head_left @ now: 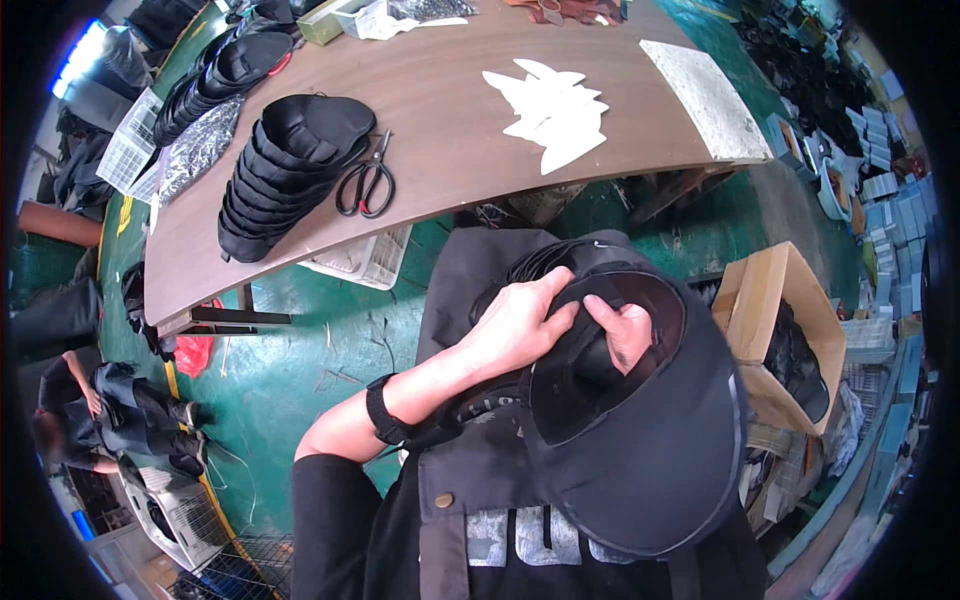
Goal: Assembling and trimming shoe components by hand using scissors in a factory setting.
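A black cap (655,465) is held in front of my chest, its brim toward me and its hollow inside facing up. My left hand (525,318), with a black band on the wrist, is closed on the cap's edge, thumb and forefinger pressed together. My right hand (625,335) shows only in part inside the cap's opening, its thumb against the black inner fabric. The cap hides the rest of that hand and its arm. Against my apron, behind my left hand, are several black cords or straps (540,262).
On the brown table (440,130) lie a stack of black caps (285,170), black-handled scissors (366,190), white cut pieces (550,110) and a pale board (705,100). An open cardboard box (760,300) with black items stands at my right. Another person (120,405) sits at the far left.
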